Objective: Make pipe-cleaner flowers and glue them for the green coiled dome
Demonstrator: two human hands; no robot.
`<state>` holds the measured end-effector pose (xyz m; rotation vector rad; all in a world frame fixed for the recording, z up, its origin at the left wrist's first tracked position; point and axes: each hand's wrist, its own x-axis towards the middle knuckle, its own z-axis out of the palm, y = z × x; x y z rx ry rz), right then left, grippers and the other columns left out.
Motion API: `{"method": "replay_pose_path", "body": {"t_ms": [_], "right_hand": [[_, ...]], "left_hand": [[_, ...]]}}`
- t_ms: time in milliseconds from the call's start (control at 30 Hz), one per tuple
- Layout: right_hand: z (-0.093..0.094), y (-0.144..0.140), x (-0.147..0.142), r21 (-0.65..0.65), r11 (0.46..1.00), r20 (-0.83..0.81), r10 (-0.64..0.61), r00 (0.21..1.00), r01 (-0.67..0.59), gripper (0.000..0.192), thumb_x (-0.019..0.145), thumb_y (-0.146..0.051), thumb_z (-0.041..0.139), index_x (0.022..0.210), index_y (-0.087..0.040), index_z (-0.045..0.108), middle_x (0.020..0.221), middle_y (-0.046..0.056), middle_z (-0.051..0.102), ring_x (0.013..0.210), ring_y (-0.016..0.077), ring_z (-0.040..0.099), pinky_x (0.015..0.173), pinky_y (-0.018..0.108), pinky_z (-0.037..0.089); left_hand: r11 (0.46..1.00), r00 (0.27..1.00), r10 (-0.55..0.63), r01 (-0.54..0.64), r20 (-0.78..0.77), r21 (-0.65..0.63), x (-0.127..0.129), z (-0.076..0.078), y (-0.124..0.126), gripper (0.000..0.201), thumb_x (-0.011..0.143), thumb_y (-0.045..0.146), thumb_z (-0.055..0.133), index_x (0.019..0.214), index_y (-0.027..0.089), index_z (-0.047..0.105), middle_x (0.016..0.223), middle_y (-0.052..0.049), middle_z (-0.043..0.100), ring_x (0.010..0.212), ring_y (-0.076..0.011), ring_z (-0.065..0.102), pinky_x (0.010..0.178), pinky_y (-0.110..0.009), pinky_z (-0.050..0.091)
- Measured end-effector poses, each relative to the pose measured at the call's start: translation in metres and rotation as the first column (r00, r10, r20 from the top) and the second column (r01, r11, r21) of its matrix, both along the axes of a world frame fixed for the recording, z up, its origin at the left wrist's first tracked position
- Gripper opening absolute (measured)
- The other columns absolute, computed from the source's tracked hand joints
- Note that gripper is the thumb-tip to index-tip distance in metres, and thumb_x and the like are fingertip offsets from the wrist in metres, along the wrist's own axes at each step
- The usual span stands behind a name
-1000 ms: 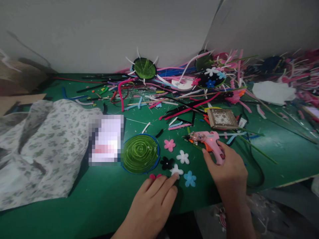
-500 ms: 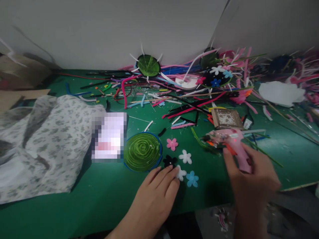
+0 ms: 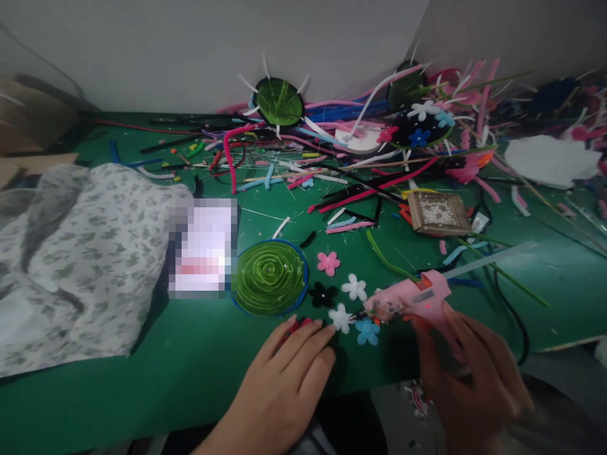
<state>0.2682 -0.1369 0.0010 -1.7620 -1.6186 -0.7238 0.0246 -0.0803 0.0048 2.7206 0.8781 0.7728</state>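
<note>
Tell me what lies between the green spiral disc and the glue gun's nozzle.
In the head view, small felt flowers lie between the green spiral disc and the glue gun: a black flower, a white flower, another white one.

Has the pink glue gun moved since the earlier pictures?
Yes. The pink glue gun came nearer and leftward, from beside the brown square to the blue flower.

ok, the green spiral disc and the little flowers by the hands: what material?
Green spiral disc: looks like fuzzy chenille stem coiled flat; ridged rings, blue rim. Pink flower and white flower: probably felt or fuzzy fabric, matte, soft edges. Glue gun in right hand: glossy pink plastic.
</note>
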Motion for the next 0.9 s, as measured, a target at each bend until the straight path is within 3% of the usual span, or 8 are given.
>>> {"method": "replay_pose_path", "body": {"t_ms": [300, 633, 900], "right_hand": [[0.001, 0.001, -0.004, -0.016, 1.0, 0.038, 0.025, 0.999, -0.025, 0.052, 0.067, -0.017, 0.082, 0.116, -0.018, 0.064, 0.093, 0.008, 0.07, 0.076, 0.0216, 0.068, 0.07, 0.033, 0.056], [-0.003, -0.001, -0.004, 0.004, 1.0, 0.072, 0.023, 0.997, -0.024, 0.054, 0.07, -0.019, 0.08, 0.121, -0.022, 0.063, 0.094, 0.007, 0.071, 0.077, 0.0222, 0.069, 0.072, 0.035, 0.057], [-0.005, -0.001, -0.006, 0.039, 0.999, 0.106, -0.003, 0.994, -0.001, 0.068, 0.063, -0.022, 0.084, 0.127, -0.021, 0.061, 0.096, 0.008, 0.071, 0.076, 0.0225, 0.068, 0.068, 0.033, 0.057]], "left_hand": [[0.994, 0.993, 0.105, -0.104, 0.063, -0.014, 0.01, 0.007, 0.004, 0.019, 0.095, 0.012, 0.048, 0.095, 0.017, 0.066, 0.11, -0.002, 0.073, 0.102, -0.0175, 0.064, 0.097, -0.034, 0.042], [0.996, 0.997, 0.078, -0.077, 0.007, -0.051, 0.015, 0.001, 0.004, 0.021, 0.096, 0.011, 0.045, 0.099, 0.017, 0.065, 0.113, -0.003, 0.072, 0.103, -0.0177, 0.063, 0.099, -0.036, 0.04], [0.996, 0.998, 0.067, -0.067, -0.001, -0.06, 0.012, 0.0, 0.005, 0.021, 0.097, 0.012, 0.045, 0.099, 0.017, 0.065, 0.116, -0.002, 0.071, 0.106, -0.0174, 0.063, 0.103, -0.037, 0.038]]}}
